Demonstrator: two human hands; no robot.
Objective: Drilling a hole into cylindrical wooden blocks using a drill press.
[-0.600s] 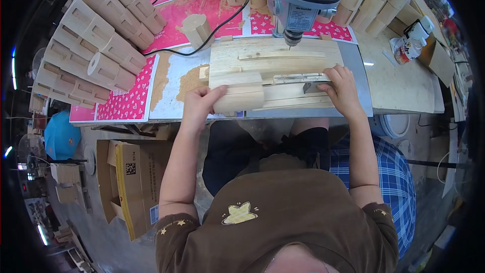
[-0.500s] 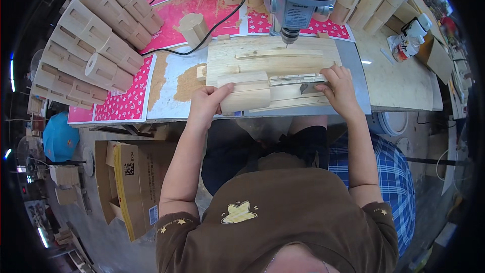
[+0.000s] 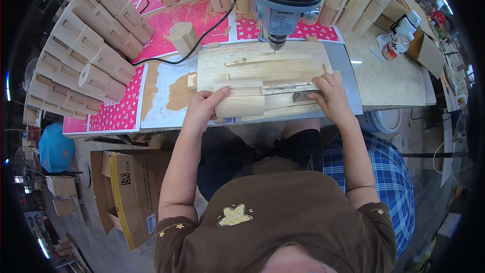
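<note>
My left hand (image 3: 203, 107) grips the left end of a pale wooden block (image 3: 240, 102) with flat faces, thumb on top. The block lies at the near edge of a wooden board (image 3: 273, 61), in front of a bench drill (image 3: 285, 7). The drill's thin bit points down above the board, apart from the block. My right hand (image 3: 331, 95) is closed on the right end of a narrow pale strip (image 3: 288, 88) with dark marks and a dark metal piece beneath it. The strip's left end reaches the block; whether they touch, I cannot tell.
Stacks of slotted wooden blocks (image 3: 76, 50) rise at the left, with more at the back. A single block (image 3: 183, 38) stands near a black cable (image 3: 207, 34). Sawdust (image 3: 183, 92) covers part of the table. A white bottle (image 3: 401, 35) stands right; a cardboard box (image 3: 132, 187) sits below left.
The whole view has shifted, with the drill and table now a little farther left and lower. Both hands keep their holds, and the block has turned slightly at most.
</note>
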